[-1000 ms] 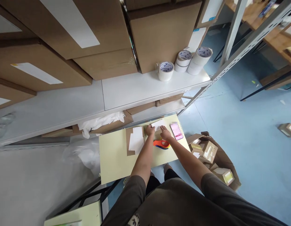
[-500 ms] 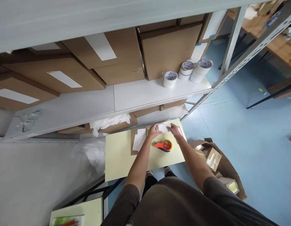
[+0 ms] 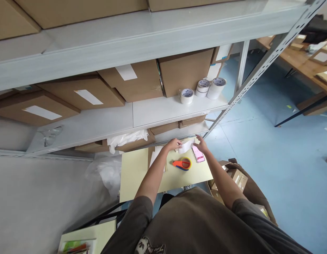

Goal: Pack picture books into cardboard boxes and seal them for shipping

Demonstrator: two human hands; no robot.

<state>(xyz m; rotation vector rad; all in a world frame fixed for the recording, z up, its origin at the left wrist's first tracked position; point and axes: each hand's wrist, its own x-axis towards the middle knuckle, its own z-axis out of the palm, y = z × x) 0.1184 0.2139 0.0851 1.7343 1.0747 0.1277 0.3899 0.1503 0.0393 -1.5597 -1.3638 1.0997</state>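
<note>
My left hand [image 3: 174, 144] is closed on the left end of a white paper label [image 3: 186, 146], which curves slightly above the table [image 3: 134, 173]. My right hand [image 3: 201, 144] is at the label's right end with thumb and fingers apart; whether the thumb touches the paper is unclear. Below the label lies an orange tape dispenser [image 3: 179, 163] with a yellow and blue part. A phone with a pink screen [image 3: 198, 154] rests under my right hand. Left of the dispenser, white paper slips [image 3: 154, 156] lie on brown cardboard, partly covered by my left forearm.
Metal shelving with cardboard boxes [image 3: 188, 72] stands ahead, its shelf [image 3: 158, 111] holding several white tape rolls [image 3: 187, 96]. At right on the floor sits a large open carton [image 3: 254, 183] with small boxes. Plastic wrap [image 3: 108, 176] is left of the table.
My right hand has opened its fingers and lifted off the label's face. The label has tilted and curled in my left hand. More of the phone shows, and my view has shifted upward.
</note>
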